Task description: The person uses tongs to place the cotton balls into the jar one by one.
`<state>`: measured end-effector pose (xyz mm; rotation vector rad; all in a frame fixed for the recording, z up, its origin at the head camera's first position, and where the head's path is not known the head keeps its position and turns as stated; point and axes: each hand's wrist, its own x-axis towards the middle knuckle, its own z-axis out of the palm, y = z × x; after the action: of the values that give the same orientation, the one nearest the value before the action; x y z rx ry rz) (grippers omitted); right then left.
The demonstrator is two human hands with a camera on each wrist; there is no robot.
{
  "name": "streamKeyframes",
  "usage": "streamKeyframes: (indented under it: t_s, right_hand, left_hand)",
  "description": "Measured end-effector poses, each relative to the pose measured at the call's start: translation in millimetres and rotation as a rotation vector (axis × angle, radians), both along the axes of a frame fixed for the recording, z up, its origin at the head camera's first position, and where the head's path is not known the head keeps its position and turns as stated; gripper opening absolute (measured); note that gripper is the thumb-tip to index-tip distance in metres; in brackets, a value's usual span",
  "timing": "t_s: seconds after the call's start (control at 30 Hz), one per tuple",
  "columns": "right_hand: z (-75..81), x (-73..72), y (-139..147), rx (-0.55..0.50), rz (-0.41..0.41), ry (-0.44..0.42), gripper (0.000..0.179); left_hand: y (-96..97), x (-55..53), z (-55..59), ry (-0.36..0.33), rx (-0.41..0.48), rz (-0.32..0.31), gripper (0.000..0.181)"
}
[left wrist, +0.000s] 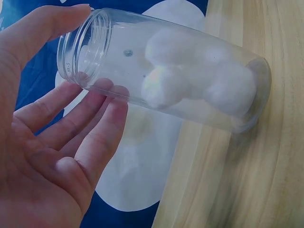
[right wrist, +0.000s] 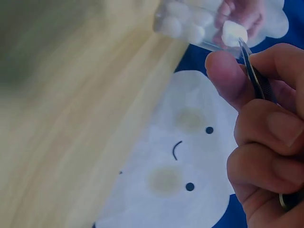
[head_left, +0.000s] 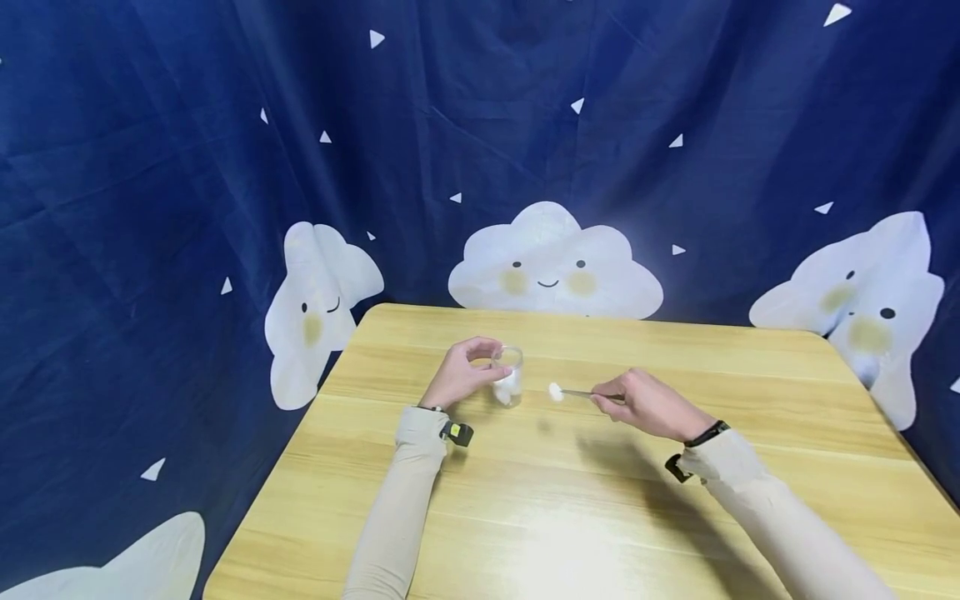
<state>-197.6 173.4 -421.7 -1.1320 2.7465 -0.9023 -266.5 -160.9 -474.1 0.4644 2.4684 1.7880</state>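
A clear, lidless jar [left wrist: 135, 61] stands on the wooden table with several white cotton balls [left wrist: 232, 88] in its lower part. My left hand [head_left: 467, 372] grips it near the open mouth, thumb on one side and fingertips on the other. To the right of the jar, my right hand [head_left: 651, 403] pinches metal tweezers [right wrist: 256, 76] between thumb and fingers. Their tips hold one cotton ball [head_left: 555, 392] above the table, a short gap away from the jar. In the right wrist view that cotton ball overlaps the left hand behind it.
The wooden table [head_left: 420, 533] reaches back to a dark blue curtain [head_left: 480, 100] printed with white clouds and small triangles. Each wrist wears a dark strap with a small camera, such as the left wrist camera [head_left: 457, 432].
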Motion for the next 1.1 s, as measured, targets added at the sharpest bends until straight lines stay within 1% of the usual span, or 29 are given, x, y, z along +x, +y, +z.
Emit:
streamKeyframes:
  t_s: [0.1, 0.3, 0.5, 0.6, 0.73, 1.0, 1.1]
  right_hand:
    - [8.0, -5.5, -3.8, -0.008, 0.001, 0.021, 0.020]
    - [22.0, -16.0, -12.4, -0.004, -0.025, 0.014, 0.019]
    - [32.8, -26.6, -21.8, -0.004, 0.000, 0.059, 0.028]
    - [37.5, -31.0, -25.2, -0.008, -0.007, 0.042, 0.027]
    - [41.1, -35.8, -29.3, -0.011, -0.023, 0.017, 0.023]
    - [47.4, -44.1, -37.4, 0.007, 0.005, 0.054, 0.034]
    - [49.2, -46.4, -40.5, 0.004, 0.007, 0.050, 0.036]
  left_hand:
    - [-0.4, 1.3, 2.4, -0.005, -0.004, 0.000, 0.050]
    - [-0.5, 1.9, 2.2, 0.002, -0.017, 0.007, 0.049]
    - [-0.6, 1.5, 1.6, 0.000, -0.018, 0.007, 0.050]
    - [-0.1, 0.8, 1.9, -0.005, -0.021, 0.009, 0.050]
    - [0.2, 0.7, 1.4, -0.010, -0.020, 0.010, 0.050]
    - [0.2, 0.5, 2.9, -0.005, -0.013, -0.005, 0.053]
    - [0.2, 0.5, 2.2, 0.001, -0.012, -0.008, 0.055]
